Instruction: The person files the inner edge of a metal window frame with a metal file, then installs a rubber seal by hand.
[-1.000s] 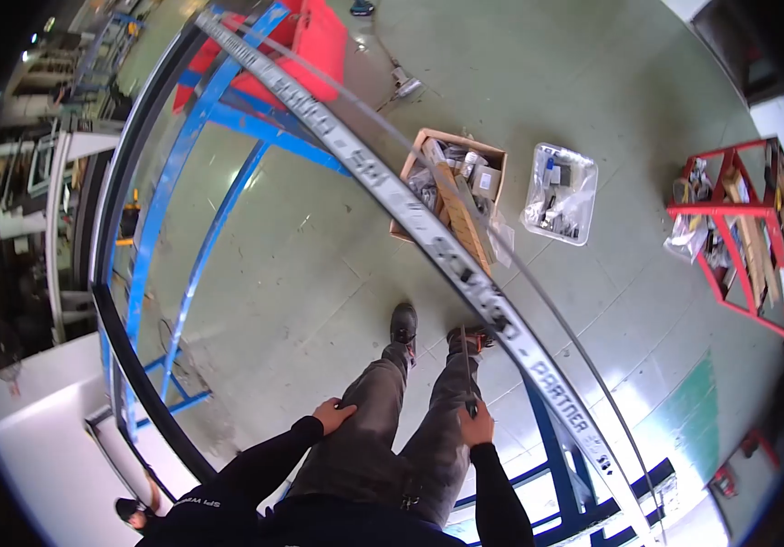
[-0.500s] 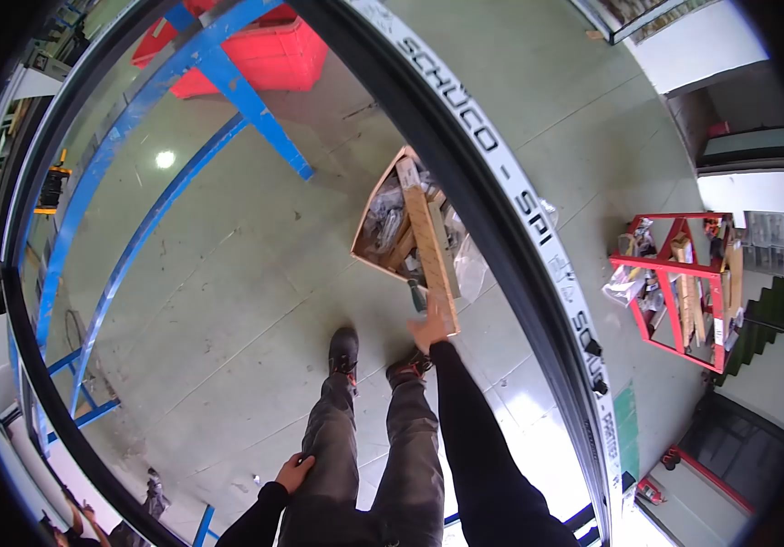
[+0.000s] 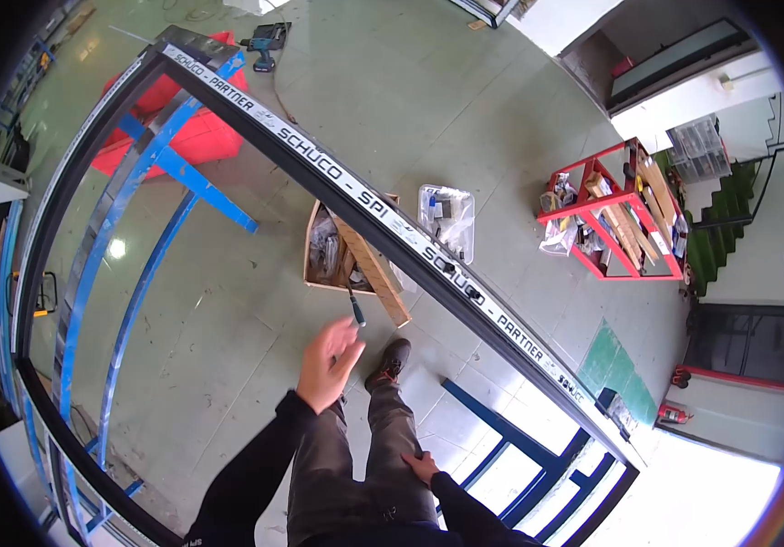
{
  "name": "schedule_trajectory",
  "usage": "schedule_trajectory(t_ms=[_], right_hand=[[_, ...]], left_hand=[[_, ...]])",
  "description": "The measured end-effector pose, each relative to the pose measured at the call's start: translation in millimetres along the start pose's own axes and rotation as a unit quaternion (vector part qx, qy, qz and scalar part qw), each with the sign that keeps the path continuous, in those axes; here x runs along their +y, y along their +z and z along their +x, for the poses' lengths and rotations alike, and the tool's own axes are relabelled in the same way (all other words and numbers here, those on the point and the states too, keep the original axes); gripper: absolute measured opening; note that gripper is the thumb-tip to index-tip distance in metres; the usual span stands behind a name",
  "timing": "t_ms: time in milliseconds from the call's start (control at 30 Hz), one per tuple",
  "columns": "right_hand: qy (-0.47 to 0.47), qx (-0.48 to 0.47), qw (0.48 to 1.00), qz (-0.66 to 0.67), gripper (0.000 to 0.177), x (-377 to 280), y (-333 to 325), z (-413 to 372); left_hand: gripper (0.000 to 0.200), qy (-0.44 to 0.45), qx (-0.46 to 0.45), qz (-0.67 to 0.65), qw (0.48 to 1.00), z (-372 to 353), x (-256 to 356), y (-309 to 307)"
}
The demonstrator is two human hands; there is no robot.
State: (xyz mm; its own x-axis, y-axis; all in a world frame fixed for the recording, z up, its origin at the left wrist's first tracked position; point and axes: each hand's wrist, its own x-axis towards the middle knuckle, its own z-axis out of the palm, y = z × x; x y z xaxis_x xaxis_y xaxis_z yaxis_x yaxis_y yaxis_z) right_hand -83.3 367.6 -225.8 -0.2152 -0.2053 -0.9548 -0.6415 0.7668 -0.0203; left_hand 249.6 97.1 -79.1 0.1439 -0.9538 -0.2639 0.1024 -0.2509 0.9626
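Observation:
My left hand (image 3: 326,366) reaches forward over my legs, its thumb and fingers apart and nothing between them. Just beyond its fingertips is a screwdriver (image 3: 358,312) with a dark green handle, poking out at the near edge of a cardboard box (image 3: 308,246). Plastic bags of parts fill the box, and a flat wooden strip (image 3: 375,273) lies slanted across it. On my right thigh rests my right hand (image 3: 422,467), holding nothing, fingers laid on the trousers. A large black frame (image 3: 296,159) with white lettered tape spans the view, passing above part of the box.
Blue trestle supports (image 3: 100,242) stand at left, near a red bin (image 3: 200,137). Farther off are a cordless drill (image 3: 266,46) and a clear plastic tub (image 3: 447,219) on the floor. A red cart (image 3: 611,214) with wood offcuts stands right.
My right hand has left the wooden strip and now lies on my right thigh. My left hand has come off my left thigh and moved forward towards the screwdriver. The view has shifted.

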Motion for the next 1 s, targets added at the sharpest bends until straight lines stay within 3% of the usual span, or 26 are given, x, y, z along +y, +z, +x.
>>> schedule_trajectory(t_ms=[33, 133, 267, 367, 467, 533, 567, 667, 700, 767, 833, 867, 933, 1000], right_hand=[[-0.017, 0.049, 0.996, -0.079, 0.079, -25, 0, -16], [-0.118, 0.144, 0.978, -0.098, 0.074, -55, 7, -44], [-0.375, 0.286, 0.875, 0.113, 0.061, -127, -50, -100], [-0.453, 0.424, 0.769, 0.156, 0.053, -163, -134, -159], [-0.501, 0.536, 0.644, 0.217, 0.049, -149, -207, -163], [-0.502, 0.585, 0.597, 0.224, 0.044, -132, -256, -160], [-0.467, 0.612, 0.599, 0.221, 0.041, -125, -281, -157], [-0.394, 0.617, 0.670, 0.126, 0.029, -113, -356, -151], [-0.381, 0.608, 0.688, 0.108, 0.026, -113, -373, -146], [-0.395, 0.574, 0.711, 0.093, 0.027, -118, -393, -137], [-0.409, 0.539, 0.732, 0.079, 0.027, -122, -402, -122], [-0.407, 0.524, 0.745, 0.064, 0.027, -126, -400, -117], [-0.392, 0.474, 0.789, -0.018, 0.030, -132, -398, -117], [-0.384, 0.419, 0.823, 0.024, 0.030, -133, -396, -120]], left_hand=[[0.040, 0.060, -0.023, 0.057, 0.996, 22, 34, 8], [0.044, 0.218, -0.061, 0.169, 0.959, 58, 107, 36], [0.050, 0.371, -0.083, 0.319, 0.868, 90, 128, 65], [0.050, 0.383, -0.110, 0.335, 0.854, 104, 115, 77], [0.046, 0.375, -0.096, 0.378, 0.841, 105, 113, 86], [0.029, 0.359, -0.105, 0.400, 0.837, 107, 115, 91], [0.026, 0.353, -0.110, 0.403, 0.837, 107, 117, 92], [0.021, 0.337, -0.096, 0.379, 0.856, 101, 117, 96], [0.020, 0.382, -0.072, 0.382, 0.838, 96, 117, 97], [0.018, 0.255, -0.068, 0.248, 0.932, 68, 102, 102], [0.017, 0.122, -0.081, 0.086, 0.985, 27, 78, 118], [0.017, 0.087, -0.108, 0.010, 0.990, 8, 62, 131], [0.023, 0.008, -0.142, -0.003, 0.990, -26, 25, 159], [0.025, -0.039, -0.212, -0.076, 0.973, -47, 2, 190]])
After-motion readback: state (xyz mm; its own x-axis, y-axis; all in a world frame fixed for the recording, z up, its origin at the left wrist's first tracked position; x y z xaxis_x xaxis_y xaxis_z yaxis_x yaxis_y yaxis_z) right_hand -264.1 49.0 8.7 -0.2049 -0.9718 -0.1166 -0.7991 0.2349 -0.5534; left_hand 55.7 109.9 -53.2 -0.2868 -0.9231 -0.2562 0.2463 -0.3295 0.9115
